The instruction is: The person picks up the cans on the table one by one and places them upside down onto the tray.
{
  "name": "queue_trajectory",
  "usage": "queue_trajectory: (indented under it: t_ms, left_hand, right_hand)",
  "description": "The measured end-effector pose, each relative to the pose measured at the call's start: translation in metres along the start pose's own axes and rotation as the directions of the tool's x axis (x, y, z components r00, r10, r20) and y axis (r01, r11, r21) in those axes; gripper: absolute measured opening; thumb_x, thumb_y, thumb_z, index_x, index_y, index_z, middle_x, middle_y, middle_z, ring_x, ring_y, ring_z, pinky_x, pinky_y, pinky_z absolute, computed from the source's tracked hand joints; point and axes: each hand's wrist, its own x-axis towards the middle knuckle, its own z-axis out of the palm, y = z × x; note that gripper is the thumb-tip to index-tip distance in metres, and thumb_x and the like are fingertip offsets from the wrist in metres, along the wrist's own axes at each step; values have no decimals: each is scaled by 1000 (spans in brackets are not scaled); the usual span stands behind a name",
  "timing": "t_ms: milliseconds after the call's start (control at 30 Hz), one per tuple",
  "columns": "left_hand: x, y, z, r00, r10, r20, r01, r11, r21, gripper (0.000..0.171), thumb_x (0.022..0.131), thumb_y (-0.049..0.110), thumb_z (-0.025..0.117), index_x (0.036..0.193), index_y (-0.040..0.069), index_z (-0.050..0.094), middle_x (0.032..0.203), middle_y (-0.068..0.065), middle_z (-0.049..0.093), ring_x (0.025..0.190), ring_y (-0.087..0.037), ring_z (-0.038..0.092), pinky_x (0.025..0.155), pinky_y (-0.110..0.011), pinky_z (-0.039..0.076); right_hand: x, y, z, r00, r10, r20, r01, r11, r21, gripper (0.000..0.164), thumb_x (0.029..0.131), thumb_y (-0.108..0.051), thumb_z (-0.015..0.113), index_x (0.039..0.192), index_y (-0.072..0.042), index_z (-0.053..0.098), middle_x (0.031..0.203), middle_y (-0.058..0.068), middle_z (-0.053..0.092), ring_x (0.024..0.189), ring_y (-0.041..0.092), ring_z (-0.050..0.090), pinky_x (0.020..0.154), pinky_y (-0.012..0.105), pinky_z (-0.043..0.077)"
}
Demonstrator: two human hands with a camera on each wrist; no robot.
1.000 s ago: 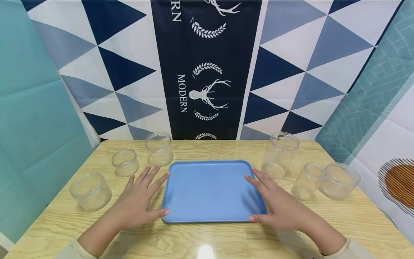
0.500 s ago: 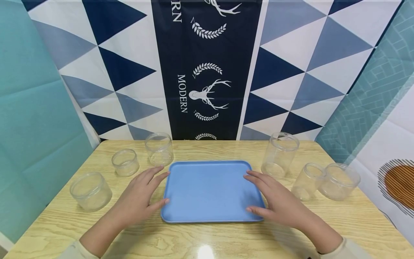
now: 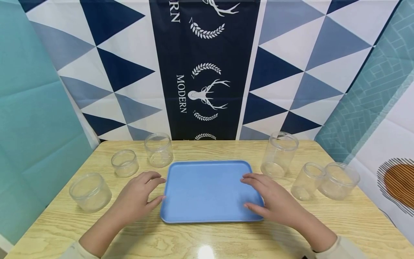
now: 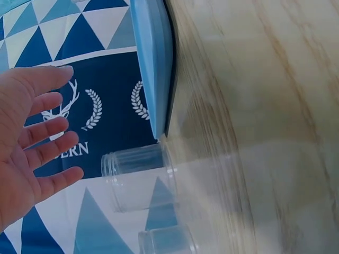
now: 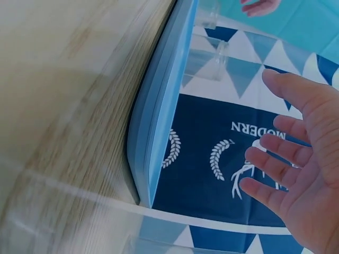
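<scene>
A blue rectangular tray (image 3: pixel 207 192) lies flat on the wooden table, with nothing on it. Beside its left edge hovers my left hand (image 3: pixel 139 198), its fingers loosely bent and holding nothing. My right hand (image 3: pixel 275 199) is over the tray's right edge, relaxed and also bare. Both wrist views show a gap between the tray's side (image 4: pixel 153 63) and the left hand (image 4: pixel 32 143), and likewise between it and the right hand (image 5: pixel 302 153). Clear jars stand on both sides: a short jar (image 3: pixel 124 163) and a taller jar (image 3: pixel 159 151) are near the left fingers.
Another wide clear jar (image 3: pixel 90 192) stands at the far left. On the right are a tall jar (image 3: pixel 279 154), a narrow jar (image 3: pixel 307 181) and a wide low jar (image 3: pixel 339 181), the last two close together. A patterned cloth (image 3: pixel 207 72) hangs behind the table (image 3: pixel 207 237).
The spread fingers of both hands have drawn together and bent loosely. My left fingertips have come back from the tray's left edge. The right hand has shifted slightly left. The jars have stayed put.
</scene>
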Motion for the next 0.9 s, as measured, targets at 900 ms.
queue_trajectory:
  t_ms: [900]
  left_hand:
    - [-9,-20,-28,987,-124,103,127,992,-28,32,73,16,86,100,10,71,105,-4,64,93,-24,65,77,-40,55]
  right_hand:
    - [14,-7,12,996,-93,5,93,995,45,46,78,-25,82,117,-9,62,127,7,57,116,23,56,89,41,52]
